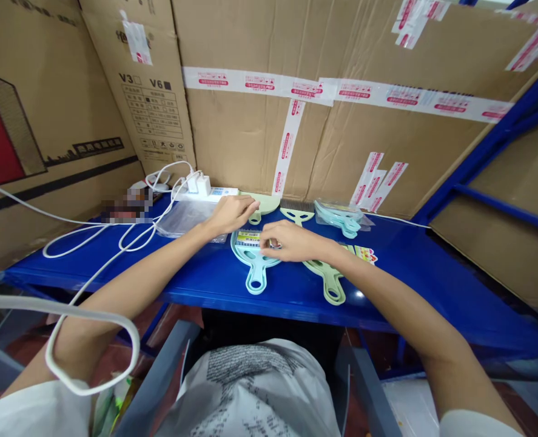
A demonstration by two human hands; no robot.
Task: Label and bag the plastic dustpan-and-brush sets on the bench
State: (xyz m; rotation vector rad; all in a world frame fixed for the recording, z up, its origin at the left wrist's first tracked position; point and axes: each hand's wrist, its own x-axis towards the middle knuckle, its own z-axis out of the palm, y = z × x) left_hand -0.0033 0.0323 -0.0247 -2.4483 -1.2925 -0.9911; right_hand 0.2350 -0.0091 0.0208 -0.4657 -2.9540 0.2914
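A light blue mini dustpan [256,280] lies on the blue table with its looped handle toward me. A small brush with a yellow printed label [249,237] rests in its pan. My right hand [285,241] is over the right side of this dustpan, its fingers pinched together; what they hold is hidden. My left hand [231,215] is just beyond it, fingers stretched to the right, nothing visible in them, near a pale green dustpan [267,206]. A second green dustpan [332,290] lies under my right wrist, with a colourful card [367,255] beside it.
A pale green brush [298,215] and a bagged light blue set [339,217] lie farther back. Clear plastic bags [184,220] sit left, by a white power strip [221,192] with chargers. White cables [127,243] loop across the left. Cardboard [250,139] walls the back.
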